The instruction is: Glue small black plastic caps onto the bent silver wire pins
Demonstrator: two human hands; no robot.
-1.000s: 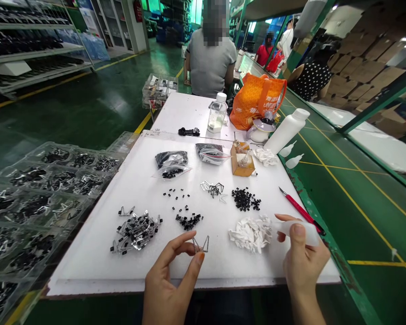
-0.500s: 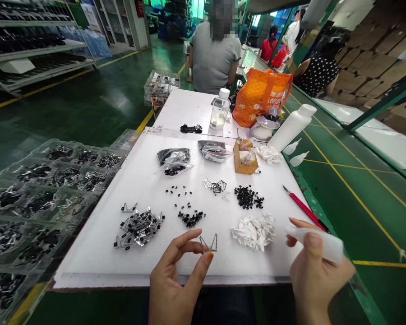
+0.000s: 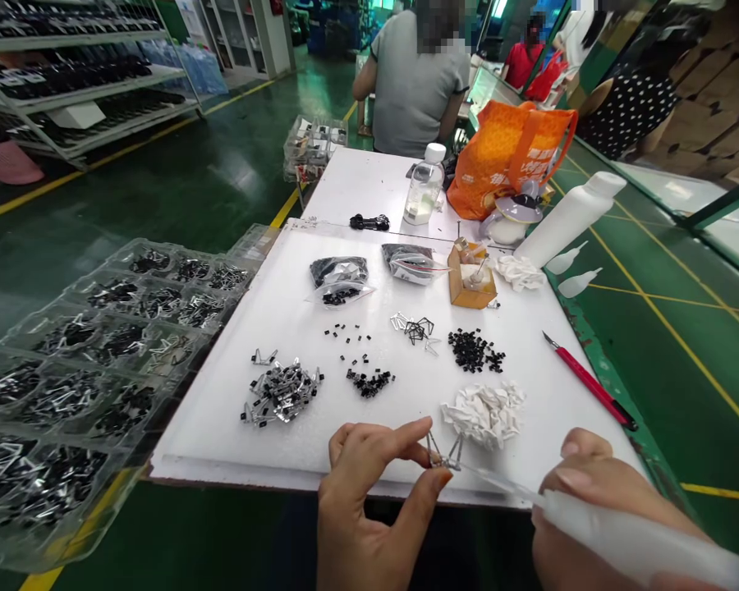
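My left hand (image 3: 369, 501) pinches a small bent metal clip (image 3: 442, 454) between thumb and forefinger, just above the near edge of the white board (image 3: 271, 328). My right hand (image 3: 597, 509) grips a white squeeze bottle (image 3: 640, 546) whose long thin nozzle tip touches the clip. Just beyond the clip lies a heap of white plastic pieces (image 3: 484, 410). Farther out are a pile of small black parts (image 3: 473, 351), a scatter of black parts (image 3: 369, 382), several loose wire clips (image 3: 415, 328) and a pile of assembled clips (image 3: 282, 394).
Clear plastic trays (image 3: 80, 369) of parts stand to the left. A red-handled knife (image 3: 588, 382) lies at the board's right edge. Behind are two parts bags (image 3: 338, 275), a small cardboard box (image 3: 471, 283), a white bottle (image 3: 570, 217), a clear bottle (image 3: 423, 185), an orange bag (image 3: 508, 156) and seated people.
My right hand swung the squeeze bottle in so its nozzle now meets the clip. My left hand and the clip shifted slightly right and nearer. The view moved closer and leftward.
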